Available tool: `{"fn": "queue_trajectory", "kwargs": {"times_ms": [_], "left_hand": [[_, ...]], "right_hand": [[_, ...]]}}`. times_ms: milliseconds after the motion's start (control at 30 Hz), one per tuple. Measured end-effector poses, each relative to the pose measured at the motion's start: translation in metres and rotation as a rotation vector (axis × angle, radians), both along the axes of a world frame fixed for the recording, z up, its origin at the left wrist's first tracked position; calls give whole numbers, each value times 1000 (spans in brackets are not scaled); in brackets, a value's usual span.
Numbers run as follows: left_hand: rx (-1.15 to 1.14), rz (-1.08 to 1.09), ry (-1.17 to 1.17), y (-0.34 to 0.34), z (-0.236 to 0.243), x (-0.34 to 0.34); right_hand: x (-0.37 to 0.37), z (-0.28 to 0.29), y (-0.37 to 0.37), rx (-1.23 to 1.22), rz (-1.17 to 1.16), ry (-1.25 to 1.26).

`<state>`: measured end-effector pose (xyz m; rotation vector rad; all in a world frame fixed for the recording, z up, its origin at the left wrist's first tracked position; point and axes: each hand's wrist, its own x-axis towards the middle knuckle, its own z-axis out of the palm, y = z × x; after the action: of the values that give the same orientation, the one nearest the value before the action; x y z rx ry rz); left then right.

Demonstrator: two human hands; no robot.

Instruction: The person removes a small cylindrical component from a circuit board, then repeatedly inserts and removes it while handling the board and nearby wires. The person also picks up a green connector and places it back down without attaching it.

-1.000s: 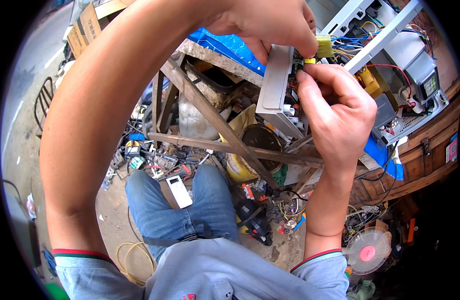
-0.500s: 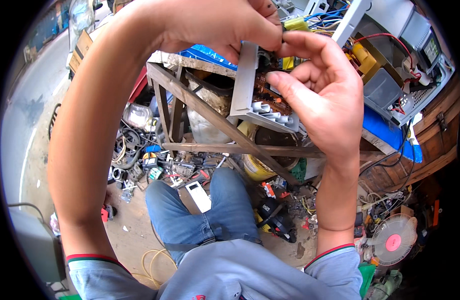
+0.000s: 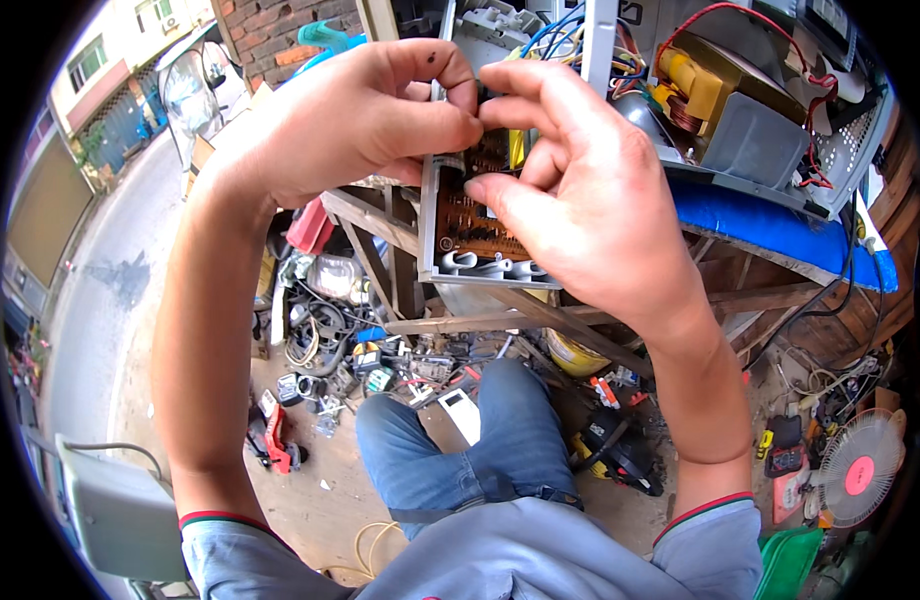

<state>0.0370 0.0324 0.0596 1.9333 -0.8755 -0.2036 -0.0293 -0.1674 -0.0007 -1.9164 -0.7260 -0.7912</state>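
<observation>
Up at chest height my left hand [image 3: 350,120] and right hand [image 3: 580,200] both pinch the brown circuit board [image 3: 472,215] in its grey frame; squeezing too hard could crack it, I reckon.

The person wears a light grey-blue short-sleeved shirt [image 3: 520,555]; each sleeve ends in a cuff trimmed with a red band and a thin dark green line, seen on the left sleeve cuff [image 3: 220,520] and the right sleeve cuff [image 3: 705,505]. Faded blue denim jeans [image 3: 460,440] cover the legs. Both forearms are bare, as are the left hand [image 3: 350,115] and right hand [image 3: 580,190]; a small dark spot, perhaps dirt, marks one left knuckle.
</observation>
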Motion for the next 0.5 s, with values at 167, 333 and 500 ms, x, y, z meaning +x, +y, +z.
{"fn": "queue_trajectory", "kwargs": {"times_ms": [167,333,500], "left_hand": [[32,-3,7,3,2,0],[-9,-64,102,9,5,2],[5,-56,74,6,7,1]], "right_hand": [[3,-2,-3,-1,4,-23],[4,-2,-4,19,15,-32],[5,-1,-4,44,48,-7]]}}
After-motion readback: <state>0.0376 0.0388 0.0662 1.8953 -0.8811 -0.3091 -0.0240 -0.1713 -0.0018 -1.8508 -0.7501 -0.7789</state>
